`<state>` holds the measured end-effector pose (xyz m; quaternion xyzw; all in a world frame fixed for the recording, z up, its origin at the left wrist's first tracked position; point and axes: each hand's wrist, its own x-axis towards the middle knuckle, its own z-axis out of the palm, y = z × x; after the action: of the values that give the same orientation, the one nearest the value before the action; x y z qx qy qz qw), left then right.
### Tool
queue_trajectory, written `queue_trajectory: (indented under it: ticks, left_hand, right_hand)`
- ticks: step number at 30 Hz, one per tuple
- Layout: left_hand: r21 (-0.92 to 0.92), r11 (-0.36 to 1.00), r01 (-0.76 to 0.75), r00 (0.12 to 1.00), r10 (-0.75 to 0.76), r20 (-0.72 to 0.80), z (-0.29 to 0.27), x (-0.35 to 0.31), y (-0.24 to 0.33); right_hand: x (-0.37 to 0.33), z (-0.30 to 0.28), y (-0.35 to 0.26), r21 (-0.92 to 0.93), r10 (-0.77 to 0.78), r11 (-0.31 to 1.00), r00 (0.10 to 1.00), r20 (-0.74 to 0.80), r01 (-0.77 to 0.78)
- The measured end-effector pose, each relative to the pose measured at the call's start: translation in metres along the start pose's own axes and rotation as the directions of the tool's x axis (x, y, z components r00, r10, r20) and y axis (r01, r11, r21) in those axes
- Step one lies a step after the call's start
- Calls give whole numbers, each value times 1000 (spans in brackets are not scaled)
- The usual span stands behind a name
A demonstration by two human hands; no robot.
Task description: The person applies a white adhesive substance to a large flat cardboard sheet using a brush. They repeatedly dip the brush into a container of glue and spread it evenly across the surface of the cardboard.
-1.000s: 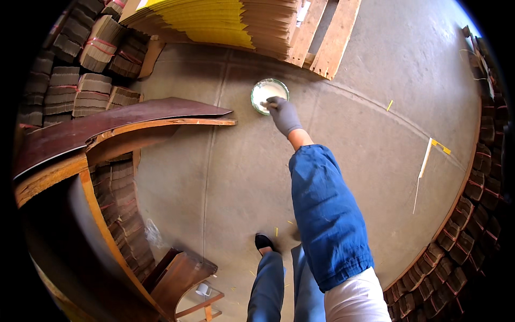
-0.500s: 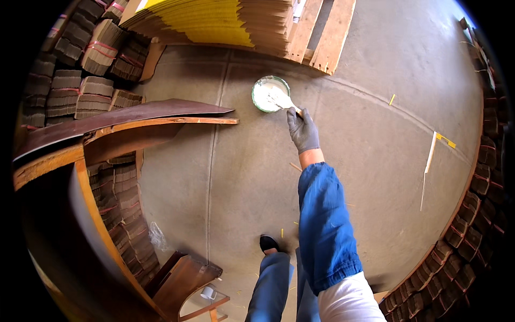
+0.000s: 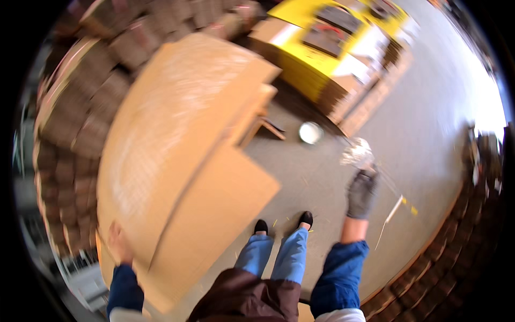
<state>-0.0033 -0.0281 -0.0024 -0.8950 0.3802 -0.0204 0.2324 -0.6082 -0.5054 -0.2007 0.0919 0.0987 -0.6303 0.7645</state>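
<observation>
My right hand [image 3: 363, 193], in a grey glove, is closed around a brush [image 3: 357, 153] whose head is covered in white paste. The brush is raised to the right of the cardboard and apart from it. My left hand [image 3: 119, 242] is bare and lies on the near left part of a large cardboard sheet [image 3: 214, 214], its fingers stretched out but blurred. Whitish streaks of paste [image 3: 155, 139] run across the sheet's far and left areas. A round tub [image 3: 310, 132] of white paste stands on the floor beyond the cardboard.
A pallet [image 3: 370, 107] with stacked yellow-topped cardboard [image 3: 300, 59] stands at the far side, dark pieces on top. Bundled brown cardboard stacks line the left [image 3: 75, 188] and right [image 3: 445, 257]. Yellow and white scraps [image 3: 394, 208] lie on the floor at right.
The view has swung and now takes in the cardboard sheet and my left hand. My right hand has lifted the brush out of the tub and moved right.
</observation>
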Motion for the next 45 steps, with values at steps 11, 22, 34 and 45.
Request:
queue_trajectory:
  ticks: [11, 22, 34, 45]
  left_hand:
    - [-456, 868, 196, 965, -253, -66, 13, -14, -5]
    - [-637, 758, 138, 962, -255, -95, 15, -12, -6]
    - [-678, 722, 137, 962, -260, -82, 13, -13, -12]
    - [-656, 741, 142, 962, -260, -85, 19, -10, -9]
  right_hand:
    - [-53, 228, 172, -728, 528, 612, 845, 87, -308]
    - [-210, 262, 452, -979, 789, -170, 611, -70, 108]
    - [-215, 275, 493, -667, 872, -275, 471, 130, 693]
    - [-225, 261, 508, -604, 899, -296, 430, 86, 740]
